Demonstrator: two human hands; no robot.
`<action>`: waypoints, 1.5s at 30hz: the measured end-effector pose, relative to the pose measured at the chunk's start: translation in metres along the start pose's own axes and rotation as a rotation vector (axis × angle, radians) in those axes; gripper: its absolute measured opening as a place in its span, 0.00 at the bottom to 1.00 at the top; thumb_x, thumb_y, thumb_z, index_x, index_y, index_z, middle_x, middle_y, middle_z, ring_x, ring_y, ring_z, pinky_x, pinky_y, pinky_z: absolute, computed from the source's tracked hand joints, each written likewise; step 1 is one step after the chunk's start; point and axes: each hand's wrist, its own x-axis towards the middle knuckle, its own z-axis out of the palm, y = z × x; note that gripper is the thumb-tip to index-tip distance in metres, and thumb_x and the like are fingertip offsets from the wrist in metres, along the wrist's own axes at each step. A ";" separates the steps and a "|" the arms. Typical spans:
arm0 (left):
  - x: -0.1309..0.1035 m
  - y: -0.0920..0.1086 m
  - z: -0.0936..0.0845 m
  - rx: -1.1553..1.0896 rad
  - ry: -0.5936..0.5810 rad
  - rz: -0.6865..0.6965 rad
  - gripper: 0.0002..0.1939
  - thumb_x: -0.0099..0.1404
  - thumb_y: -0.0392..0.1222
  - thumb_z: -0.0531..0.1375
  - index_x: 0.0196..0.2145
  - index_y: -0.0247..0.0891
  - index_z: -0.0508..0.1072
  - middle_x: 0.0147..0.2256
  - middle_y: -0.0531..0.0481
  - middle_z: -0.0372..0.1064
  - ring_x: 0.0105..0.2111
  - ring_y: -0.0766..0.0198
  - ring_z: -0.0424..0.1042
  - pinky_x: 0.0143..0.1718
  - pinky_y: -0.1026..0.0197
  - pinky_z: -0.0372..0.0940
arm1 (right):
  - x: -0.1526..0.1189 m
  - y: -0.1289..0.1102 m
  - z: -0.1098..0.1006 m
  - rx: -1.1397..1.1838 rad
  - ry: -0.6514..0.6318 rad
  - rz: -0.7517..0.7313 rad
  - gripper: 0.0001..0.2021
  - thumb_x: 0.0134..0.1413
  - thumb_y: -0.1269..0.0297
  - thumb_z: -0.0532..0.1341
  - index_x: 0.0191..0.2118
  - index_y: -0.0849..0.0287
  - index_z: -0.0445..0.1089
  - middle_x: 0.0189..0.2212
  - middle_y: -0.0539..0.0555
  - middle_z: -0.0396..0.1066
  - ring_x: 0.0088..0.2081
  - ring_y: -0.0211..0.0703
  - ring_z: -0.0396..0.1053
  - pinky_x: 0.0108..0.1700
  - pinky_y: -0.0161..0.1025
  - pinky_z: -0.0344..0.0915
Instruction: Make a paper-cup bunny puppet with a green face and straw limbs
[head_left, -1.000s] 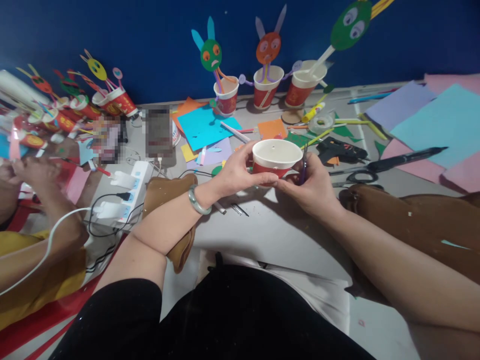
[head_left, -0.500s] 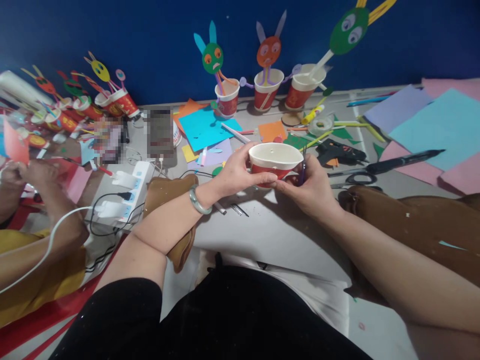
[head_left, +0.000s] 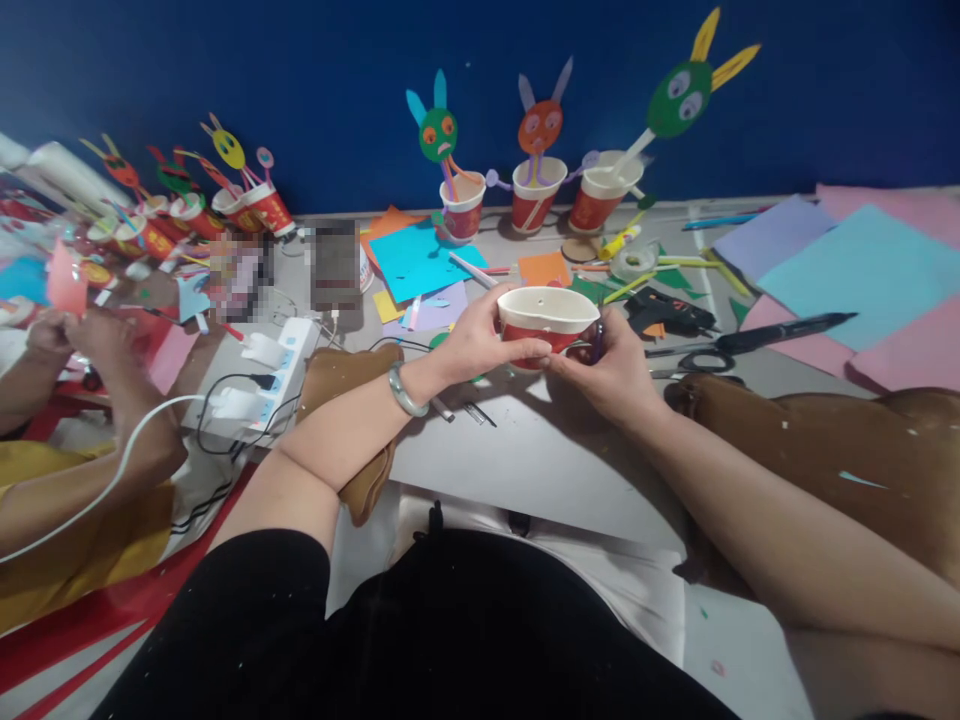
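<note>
A red and white paper cup (head_left: 541,320) is held above the table, its mouth squeezed to an oval. A small dark spot shows on its inside wall. My left hand (head_left: 487,335) wraps around the cup's left side, thumb across the front. My right hand (head_left: 611,360) is closed at the right side, its thumb meeting the cup's lower front. Between those right fingers and the rim is a thin dark purple item (head_left: 598,338); its kind is unclear. Behind stand cups with paper faces: a green face (head_left: 438,135), an orange face (head_left: 540,127) and a larger green face (head_left: 679,98).
Right of my hands lie a black glue gun (head_left: 670,316), scissors (head_left: 709,360) and coloured paper sheets (head_left: 877,270). A tape roll (head_left: 634,262) sits farther back. At left are a power strip (head_left: 289,365) with cords and a co-worker's hands (head_left: 90,335). Brown cloth (head_left: 825,450) covers the right front.
The view has shifted slightly. The cup now tilts a little differently, showing more of its red front. The dark purple item's thin prongs, upright before, no longer stand out above the right hand.
</note>
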 end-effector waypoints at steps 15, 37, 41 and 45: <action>-0.002 0.007 0.000 -0.032 -0.024 -0.024 0.46 0.51 0.69 0.81 0.55 0.37 0.72 0.52 0.37 0.79 0.54 0.46 0.80 0.57 0.42 0.76 | -0.001 -0.006 0.001 0.021 -0.012 0.027 0.38 0.28 0.47 0.88 0.37 0.52 0.64 0.28 0.43 0.62 0.27 0.33 0.54 0.23 0.32 0.54; -0.004 0.014 -0.011 0.289 0.006 0.419 0.21 0.72 0.62 0.69 0.52 0.44 0.81 0.63 0.38 0.78 0.68 0.45 0.73 0.75 0.31 0.59 | -0.004 -0.020 0.000 0.034 -0.003 0.016 0.42 0.28 0.44 0.88 0.37 0.51 0.58 0.35 0.47 0.71 0.26 0.33 0.56 0.23 0.34 0.56; -0.001 0.018 -0.012 0.206 -0.057 0.454 0.16 0.75 0.57 0.67 0.51 0.45 0.82 0.55 0.43 0.84 0.62 0.49 0.79 0.73 0.33 0.64 | -0.004 -0.021 0.001 0.053 -0.030 0.037 0.42 0.29 0.48 0.88 0.36 0.51 0.55 0.34 0.45 0.65 0.25 0.31 0.53 0.24 0.34 0.53; 0.000 0.020 -0.012 0.186 -0.086 0.390 0.18 0.74 0.60 0.67 0.49 0.44 0.82 0.55 0.42 0.83 0.62 0.49 0.79 0.72 0.33 0.67 | -0.003 -0.020 0.002 0.096 -0.051 0.061 0.43 0.28 0.48 0.88 0.35 0.51 0.53 0.33 0.43 0.63 0.25 0.29 0.53 0.24 0.33 0.55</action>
